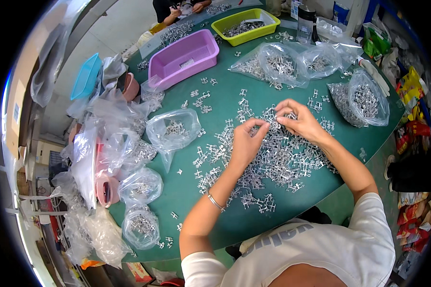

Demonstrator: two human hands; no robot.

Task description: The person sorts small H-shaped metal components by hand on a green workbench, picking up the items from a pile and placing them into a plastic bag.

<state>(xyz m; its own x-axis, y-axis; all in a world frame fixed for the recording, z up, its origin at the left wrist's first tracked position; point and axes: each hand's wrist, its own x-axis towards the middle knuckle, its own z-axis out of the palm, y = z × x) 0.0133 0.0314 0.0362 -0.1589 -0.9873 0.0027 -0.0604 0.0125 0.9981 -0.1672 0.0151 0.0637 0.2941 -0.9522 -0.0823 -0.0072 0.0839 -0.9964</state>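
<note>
My left hand (248, 142) and my right hand (300, 123) meet above a wide pile of small silver metal parts (282, 165) on the green table. Thumb and fingers of each hand are pinched together. Between the fingertips is a small metal part, mostly covered and hard to tell from the pile behind it. Loose parts (201, 101) of the same kind lie beyond my left hand. Just left of the pile, an open clear plastic bag (173, 131) has more of them inside.
At the back stand a purple basket (182, 74) and a yellow-green basket (246, 36) with parts inside. Filled clear bags (368, 103) sit to the right, others (141, 229) at the left edge. A dark-lidded bottle (305, 26) is far right. Across the table, a person's hands (184, 9) work.
</note>
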